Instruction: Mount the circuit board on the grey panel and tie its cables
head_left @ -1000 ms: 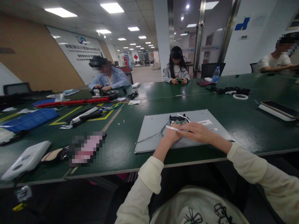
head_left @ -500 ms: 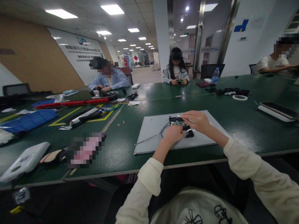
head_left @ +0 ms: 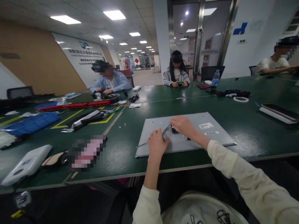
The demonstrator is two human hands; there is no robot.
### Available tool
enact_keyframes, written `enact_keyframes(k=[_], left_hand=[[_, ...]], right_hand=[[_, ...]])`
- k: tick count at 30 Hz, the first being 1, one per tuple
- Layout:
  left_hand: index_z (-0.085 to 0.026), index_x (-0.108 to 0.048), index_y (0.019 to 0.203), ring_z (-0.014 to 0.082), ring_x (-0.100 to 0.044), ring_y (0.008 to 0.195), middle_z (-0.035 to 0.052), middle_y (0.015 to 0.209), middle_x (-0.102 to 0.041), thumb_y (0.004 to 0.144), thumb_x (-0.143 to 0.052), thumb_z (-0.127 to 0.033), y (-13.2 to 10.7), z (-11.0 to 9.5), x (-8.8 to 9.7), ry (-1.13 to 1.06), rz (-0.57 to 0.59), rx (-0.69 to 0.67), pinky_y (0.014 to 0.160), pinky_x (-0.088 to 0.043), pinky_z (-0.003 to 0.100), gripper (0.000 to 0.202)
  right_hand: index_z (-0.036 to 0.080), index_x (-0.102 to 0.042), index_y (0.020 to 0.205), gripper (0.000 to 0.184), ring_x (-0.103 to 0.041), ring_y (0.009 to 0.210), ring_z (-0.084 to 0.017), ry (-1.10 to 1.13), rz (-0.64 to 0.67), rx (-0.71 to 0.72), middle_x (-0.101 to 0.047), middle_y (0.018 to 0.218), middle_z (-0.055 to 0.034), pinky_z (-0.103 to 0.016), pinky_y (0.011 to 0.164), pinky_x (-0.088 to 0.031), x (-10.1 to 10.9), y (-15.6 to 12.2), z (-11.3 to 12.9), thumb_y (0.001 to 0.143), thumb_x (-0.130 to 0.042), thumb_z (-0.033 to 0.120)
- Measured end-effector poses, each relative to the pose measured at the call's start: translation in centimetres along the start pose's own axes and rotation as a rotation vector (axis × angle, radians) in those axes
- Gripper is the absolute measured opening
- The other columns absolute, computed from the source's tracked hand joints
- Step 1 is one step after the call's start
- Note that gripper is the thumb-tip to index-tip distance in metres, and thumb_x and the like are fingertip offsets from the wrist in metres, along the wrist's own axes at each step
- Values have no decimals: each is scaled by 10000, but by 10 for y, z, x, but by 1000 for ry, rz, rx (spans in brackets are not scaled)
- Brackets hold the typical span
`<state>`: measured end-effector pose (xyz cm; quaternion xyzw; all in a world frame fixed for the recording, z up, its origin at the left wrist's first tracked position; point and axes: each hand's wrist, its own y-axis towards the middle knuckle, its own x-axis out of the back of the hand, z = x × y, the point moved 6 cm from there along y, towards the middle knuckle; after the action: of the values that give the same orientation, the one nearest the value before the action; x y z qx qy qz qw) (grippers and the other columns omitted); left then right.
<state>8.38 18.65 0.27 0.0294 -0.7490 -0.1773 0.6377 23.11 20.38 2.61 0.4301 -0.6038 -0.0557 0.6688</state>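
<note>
A flat grey panel point(head_left: 210, 137) lies on the green table point(head_left: 252, 137) in front of me. My right hand point(head_left: 183, 124) rests near the panel's middle, fingers curled down over a small black board point(head_left: 174, 130) that is mostly hidden. My left hand point(head_left: 157, 143) lies flat on the panel's left part, fingers pointing away from me. A thin grey cable point(head_left: 142, 144) runs from the panel's left edge under that hand and loops toward the board. Two white labels point(head_left: 205, 126) sit on the panel to the right of my right hand.
Three other people sit at the far side of the table. A water bottle point(head_left: 216, 77), a white tape roll point(head_left: 240, 99) and a flat white device point(head_left: 277, 112) are at the right. A blue tray point(head_left: 32, 123), a red strip point(head_left: 74, 105) and a white case point(head_left: 25, 165) lie at the left.
My right hand has let go of the white ribbon and dropped onto the black board. My left hand slid left along the cable. The view tilted slightly.
</note>
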Motion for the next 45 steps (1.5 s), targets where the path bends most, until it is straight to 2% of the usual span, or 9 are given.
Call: enact_keyframes(k=[4,14,23,30,33,38,41,45], left_hand=[[-186,-586,1152,257,-585,1039,112,1104,-595,888,-520,-302,1,2,-5,-5,27,-5,843,-466,347,296],[-179,-615,1057,210,-600,989,94,1040,-602,859,-496,-104,10,9,-12,-90,8,19,861,-459,297,243],[-169,-658,994,204,-603,947,94,1010,-608,855,-451,-59,9,3,-9,-99,-14,-17,838,-465,292,272],[-174,-668,953,230,-590,970,98,1020,-622,874,-497,-153,7,0,-9,-76,-28,-39,851,-482,329,190],[-179,-665,998,248,-585,1014,104,1108,-620,859,-521,-161,6,-1,-9,-106,-63,-64,887,-487,358,201],[-144,-604,1165,254,-520,1213,132,1325,-555,862,-452,-83,10,-5,-11,-166,-133,-149,1015,-443,383,345],[-128,-558,1235,230,-514,1252,135,1313,-583,874,-399,-56,12,-8,-16,-164,-86,-185,1048,-416,368,401],[-130,-531,1265,221,-569,1202,143,1267,-623,893,-375,-70,12,-7,-20,-100,15,-136,1000,-433,345,408]], right_hand=[[137,-672,1006,208,-599,958,-216,-16,66,48,-673,1022,-116,-325,844,-424,-9,-4,7,956,-471,151],[130,-656,979,181,-585,932,-202,-31,156,118,-658,984,-99,-315,815,-418,-23,-8,22,964,-476,149],[113,-655,1010,179,-590,945,-200,-20,200,144,-653,991,-109,-303,809,-421,-33,-10,27,963,-486,147],[88,-657,1047,203,-596,970,-209,29,222,195,-655,1018,-123,-327,853,-428,-36,-13,34,959,-477,124],[84,-653,1043,195,-593,968,-214,32,222,196,-652,1005,-122,-341,869,-428,-35,-14,36,954,-483,120],[74,-651,985,198,-593,953,-211,28,242,185,-647,980,-135,-352,880,-425,-35,-13,38,962,-458,113],[63,-656,992,194,-594,950,-221,10,260,204,-648,999,-143,-358,874,-431,-36,-14,41,953,-472,114],[57,-663,991,187,-597,950,-222,17,290,236,-650,1010,-150,-353,866,-437,-36,-15,47,940,-491,109]])
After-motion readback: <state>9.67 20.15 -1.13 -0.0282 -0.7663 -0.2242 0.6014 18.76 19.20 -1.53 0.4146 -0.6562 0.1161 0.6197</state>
